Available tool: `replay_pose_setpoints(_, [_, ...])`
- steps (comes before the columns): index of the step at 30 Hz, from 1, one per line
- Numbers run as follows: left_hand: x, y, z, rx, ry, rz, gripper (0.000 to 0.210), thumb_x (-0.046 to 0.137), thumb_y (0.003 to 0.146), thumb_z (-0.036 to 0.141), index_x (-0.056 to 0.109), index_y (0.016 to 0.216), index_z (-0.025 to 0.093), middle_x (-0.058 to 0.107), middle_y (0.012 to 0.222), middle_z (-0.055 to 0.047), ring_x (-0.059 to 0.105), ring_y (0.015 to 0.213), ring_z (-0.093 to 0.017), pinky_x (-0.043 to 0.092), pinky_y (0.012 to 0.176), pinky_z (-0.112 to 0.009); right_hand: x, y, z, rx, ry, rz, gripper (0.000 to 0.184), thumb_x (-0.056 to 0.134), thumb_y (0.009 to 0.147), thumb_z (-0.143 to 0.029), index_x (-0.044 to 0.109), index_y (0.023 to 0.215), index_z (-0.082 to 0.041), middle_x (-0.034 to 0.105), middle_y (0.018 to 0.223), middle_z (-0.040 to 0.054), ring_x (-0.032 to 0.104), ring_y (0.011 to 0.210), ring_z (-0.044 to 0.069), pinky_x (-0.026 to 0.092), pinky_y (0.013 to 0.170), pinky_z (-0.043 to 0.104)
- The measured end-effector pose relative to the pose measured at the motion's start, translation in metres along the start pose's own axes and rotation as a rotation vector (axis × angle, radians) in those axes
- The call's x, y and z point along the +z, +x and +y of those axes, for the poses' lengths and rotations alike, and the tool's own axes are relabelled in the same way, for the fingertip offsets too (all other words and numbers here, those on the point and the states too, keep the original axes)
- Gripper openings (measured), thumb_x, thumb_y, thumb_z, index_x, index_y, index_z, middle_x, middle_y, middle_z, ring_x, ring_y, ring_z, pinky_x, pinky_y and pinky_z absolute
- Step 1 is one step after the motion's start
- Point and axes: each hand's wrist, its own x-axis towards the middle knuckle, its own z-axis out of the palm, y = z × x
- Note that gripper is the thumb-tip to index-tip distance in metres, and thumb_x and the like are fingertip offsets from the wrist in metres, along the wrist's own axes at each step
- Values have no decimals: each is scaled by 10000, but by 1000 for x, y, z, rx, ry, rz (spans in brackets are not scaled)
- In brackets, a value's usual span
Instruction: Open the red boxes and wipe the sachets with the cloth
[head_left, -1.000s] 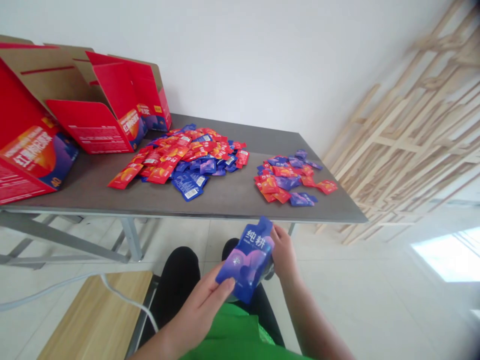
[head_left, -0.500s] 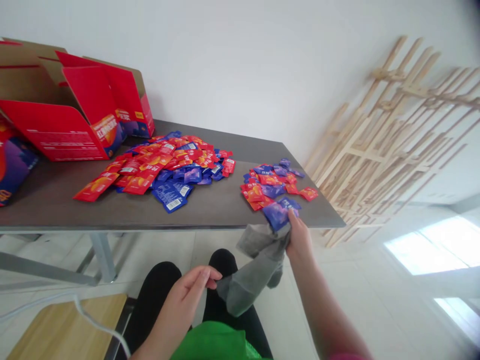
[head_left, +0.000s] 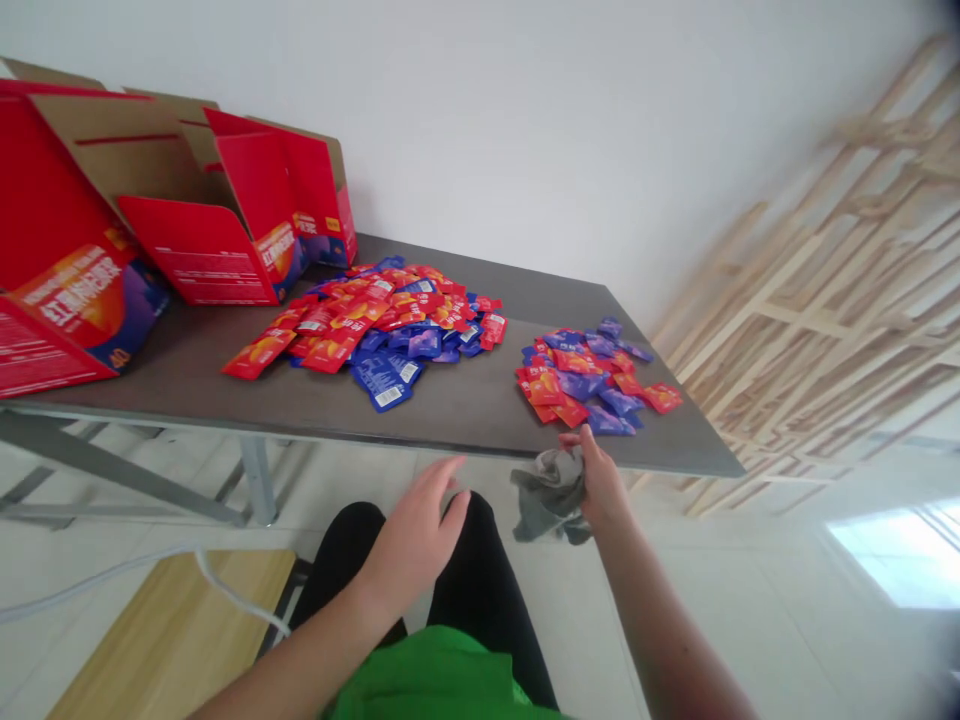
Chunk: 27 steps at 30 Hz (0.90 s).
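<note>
Your right hand (head_left: 602, 487) is clamped on a crumpled gray cloth (head_left: 547, 500) beside the tabletop (head_left: 465, 405), near the smaller packet pile (head_left: 579, 386); your left hand (head_left: 416, 538) hovers apart, loosely spread.

I see two hands (head_left: 420, 530) (head_left: 602, 490), one grey cloth (head_left: 550, 498), two packet heaps (head_left: 367, 318) (head_left: 581, 372). At least three boxes (head_left: 67, 300) (head_left: 199, 255) (head_left: 322, 210) share one table (head_left: 472, 400).

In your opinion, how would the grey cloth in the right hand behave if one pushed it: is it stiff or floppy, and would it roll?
The cloth is probably floppy, as it hangs in loose folds from the right hand. It would likely crumple rather than roll, since its shape is bunched and irregular.
</note>
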Motion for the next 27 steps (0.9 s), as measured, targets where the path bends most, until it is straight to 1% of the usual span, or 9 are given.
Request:
replay_pose_setpoints(3, [2,48,-6,134,338,199,542,467,924,236,430,1430,44,469,1477,-239,430,1380,-317,356,1127,-466,12,-10,2,86,62,-11,511,765,641,-665,705,755,-170,625,596,-24,576,504,111,478,477,210])
replay_pose_setpoints(6, [-1,91,-21,-49,632,378,634,501,915,270,368,1446,-51,317,1547,-312,340,1423,-400,321,1132,-510,24,-19,3,121,76,-80,511,768,645,-659,712,758,-165,626,605,-23,566,509,103,466,477,203])
replay_pose_setpoints(8, [-3,102,-32,-164,723,415,655,492,929,338,387,1432,-68,331,1533,-327,330,1414,-446,310,1120,-557,28,-24,4,118,74,-121,507,765,651,-657,716,763,-165,626,613,-23,559,509,102,457,471,206])
replay_pose_setpoints(13, [-2,73,-44,-132,787,348,644,507,930,396,472,1380,-64,441,1470,-308,367,1373,-461,303,1119,-559,28,-32,5,120,76,-165,479,767,660,-640,719,755,-173,612,600,-26,528,497,102,426,452,212])
replay_pose_setpoints(17, [-11,52,-40,-84,797,289,580,565,890,238,459,1394,-29,554,1314,-276,438,1299,-426,333,1101,-560,30,-36,5,140,75,-169,465,785,645,-624,719,741,-174,611,610,-17,526,510,110,425,458,217])
replay_pose_setpoints(20, [-27,53,-37,-119,731,281,461,454,893,75,519,1345,8,595,1192,-245,530,1214,-364,457,1007,-491,34,-39,6,156,77,-191,476,799,622,-626,717,734,-170,603,611,-16,518,513,108,423,463,215])
replay_pose_setpoints(23, [-41,46,-33,-118,660,293,434,336,936,60,542,1315,19,593,1210,-240,594,1142,-315,511,942,-441,36,-44,5,161,85,-208,474,792,635,-622,711,734,-165,593,615,-18,511,521,102,415,471,207])
replay_pose_setpoints(25, [-45,31,-26,-105,514,330,409,323,987,159,552,1313,67,600,1266,-200,592,1172,-280,485,1001,-415,37,-51,1,117,105,-182,430,781,672,-586,705,762,-172,597,646,-20,528,556,107,428,500,207])
replay_pose_setpoints(27, [-43,10,-15,-138,80,382,396,355,1008,305,581,1282,130,642,1259,-143,593,1197,-257,467,1035,-397,39,-63,-5,14,144,-130,341,773,715,-505,695,852,-203,624,734,-21,567,631,116,462,567,210])
